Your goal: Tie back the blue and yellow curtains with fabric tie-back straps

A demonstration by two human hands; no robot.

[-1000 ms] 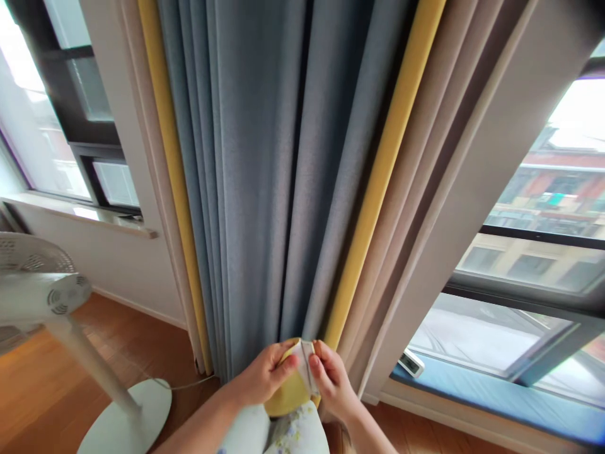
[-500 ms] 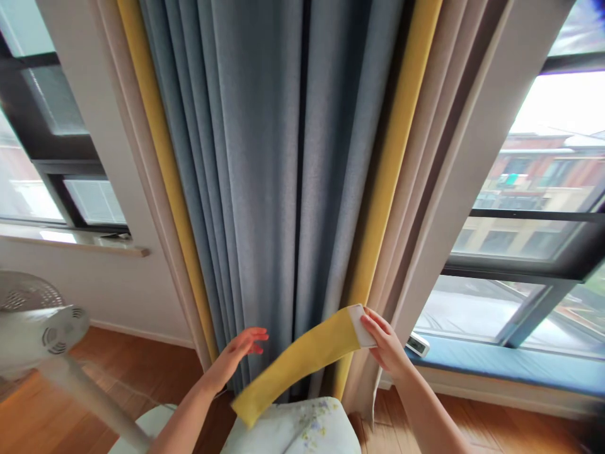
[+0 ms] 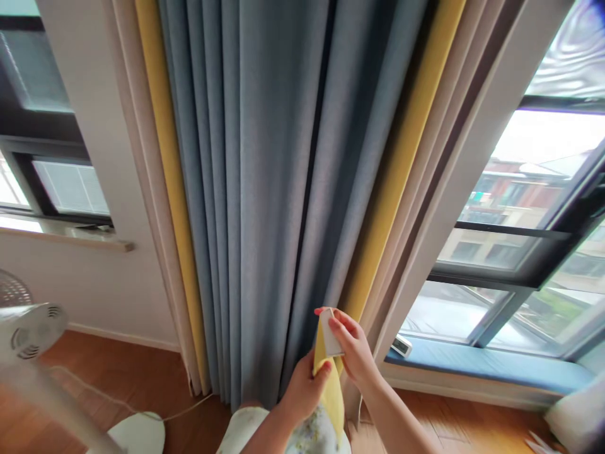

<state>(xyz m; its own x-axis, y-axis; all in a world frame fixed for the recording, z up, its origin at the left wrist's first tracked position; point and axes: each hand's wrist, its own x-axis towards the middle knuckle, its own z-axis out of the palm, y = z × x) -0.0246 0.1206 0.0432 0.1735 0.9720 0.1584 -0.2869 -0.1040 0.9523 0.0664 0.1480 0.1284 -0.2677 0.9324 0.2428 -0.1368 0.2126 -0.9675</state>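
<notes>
A yellow curtain tieback with a white end patch hangs between my hands, in front of the curtains. My right hand pinches it by the white end, thumb on the patch. Just below and to the left, my left hand is closed on the yellow band, its thumb across the near side. The tieback's lower end drops over a pale floral-patterned surface. Behind my hands hang the blue-grey curtain, with yellow and beige panels at its sides.
At the left stands a white fan on a round base, its cord running over the wooden floor. A blue-padded window ledge at the right bears a small white device. Windows flank the curtains.
My left hand has moved right and closed on the tieback's band. My right hand has shifted left with the white end, and the band now hangs down. The view has turned slightly.
</notes>
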